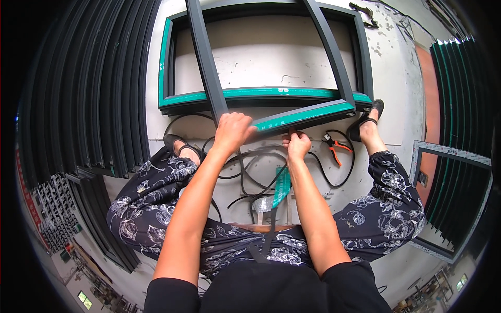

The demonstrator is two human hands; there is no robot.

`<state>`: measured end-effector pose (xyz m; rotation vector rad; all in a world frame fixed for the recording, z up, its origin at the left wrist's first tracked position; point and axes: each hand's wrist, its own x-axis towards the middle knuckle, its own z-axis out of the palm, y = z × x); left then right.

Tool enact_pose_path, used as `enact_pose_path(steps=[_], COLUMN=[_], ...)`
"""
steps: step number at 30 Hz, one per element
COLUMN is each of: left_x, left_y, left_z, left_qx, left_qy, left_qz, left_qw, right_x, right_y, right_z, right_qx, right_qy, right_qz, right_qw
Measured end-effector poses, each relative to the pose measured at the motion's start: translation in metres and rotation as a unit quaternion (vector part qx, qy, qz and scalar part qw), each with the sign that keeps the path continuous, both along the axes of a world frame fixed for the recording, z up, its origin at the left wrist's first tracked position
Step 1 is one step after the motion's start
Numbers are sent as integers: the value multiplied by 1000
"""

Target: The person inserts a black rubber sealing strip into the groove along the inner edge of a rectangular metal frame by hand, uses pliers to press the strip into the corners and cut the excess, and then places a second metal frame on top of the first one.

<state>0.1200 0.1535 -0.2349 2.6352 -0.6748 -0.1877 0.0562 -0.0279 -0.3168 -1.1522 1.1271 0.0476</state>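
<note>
Left hand [233,131] is gripping the lower bar of the dark window frame [305,115], fingers closed over its green-taped edge. Right hand [297,146] is pinching black rubber gasket strip [271,172] just beneath that bar, fingers closed on it. Strip is trailing in loops across the floor [396,88]. Orange-handled pliers [334,147] are lying near the right foot.

Frame [271,122]: dark grey profile, teal protective film along its near edge. Film strip [282,187] hanging just below the frame: teal, translucent. Rubber gasket cord [250,172] below the frame: black. Pliers [334,147] right of the cord: orange handles. Trousers [386,208]: black with white floral print. Floor [266,52]: pale grey.
</note>
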Motion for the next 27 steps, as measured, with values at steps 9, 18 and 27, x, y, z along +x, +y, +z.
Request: enact_pose_path(steps=[9, 18, 27], left_x=[5, -5, -117], left_y=[4, -3, -28], left_z=[-6, -5, -68], left_qx=[-28, -83, -382], left_qy=[25, -45, 364], left_qz=[-10, 57, 578], left_qw=[999, 994, 623], right_x=[-17, -13, -14], right_y=[22, 26, 34], right_z=[-11, -10, -28], right_qx=[177, 124, 126], right_qy=[-133, -96, -87], right_qz=[-12, 4, 24], right_qw=[975, 988, 988])
